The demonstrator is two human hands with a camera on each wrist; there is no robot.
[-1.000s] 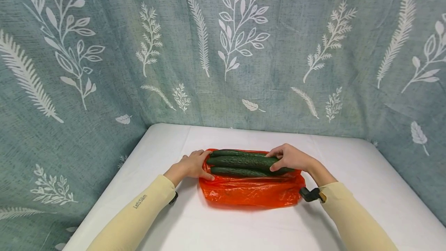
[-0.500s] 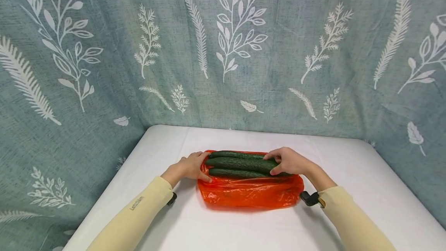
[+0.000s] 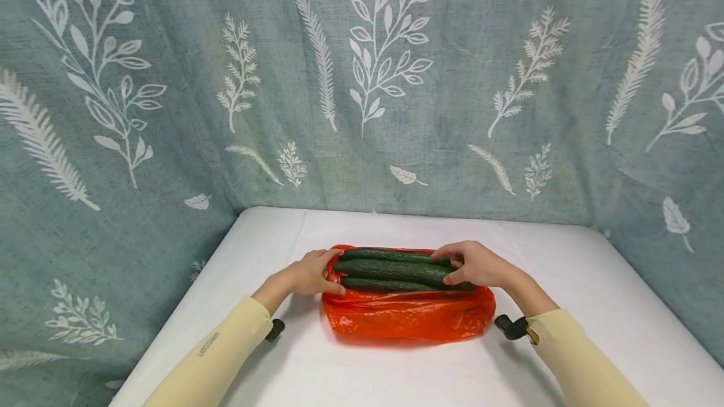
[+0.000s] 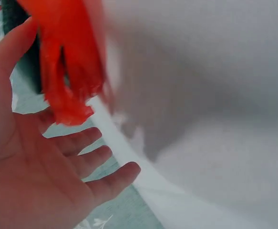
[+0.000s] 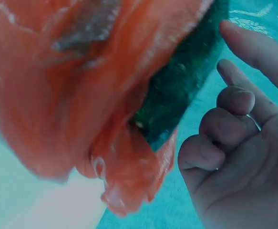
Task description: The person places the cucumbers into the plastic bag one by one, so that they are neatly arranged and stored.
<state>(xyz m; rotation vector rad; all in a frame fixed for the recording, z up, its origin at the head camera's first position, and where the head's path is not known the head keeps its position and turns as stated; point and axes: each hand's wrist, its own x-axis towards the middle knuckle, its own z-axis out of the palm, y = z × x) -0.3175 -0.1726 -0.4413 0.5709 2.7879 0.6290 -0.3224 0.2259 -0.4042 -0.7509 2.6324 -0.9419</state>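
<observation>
Dark green cucumbers lie side by side in the mouth of a thin red plastic bag. My left hand is at their left end, its thumb against the bag's edge; in the left wrist view the fingers of that hand are spread and nearly straight. At the right end my right hand reaches over the cucumbers. In the right wrist view, the thumb of the right hand points at a cucumber, and several fingers are loosely bent with nothing in them. The cucumbers' lower sides are hidden by the bag.
A white-covered table lies under the bag. Grey-green curtains with white leaf prints hang behind and to the left. Both forearms wear pale yellow sleeves, with dark wrist cameras near the cuffs.
The right hand's fingers have bent a little more over the cucumbers. The left hand stays almost where it was, and the whole view has shifted slightly.
</observation>
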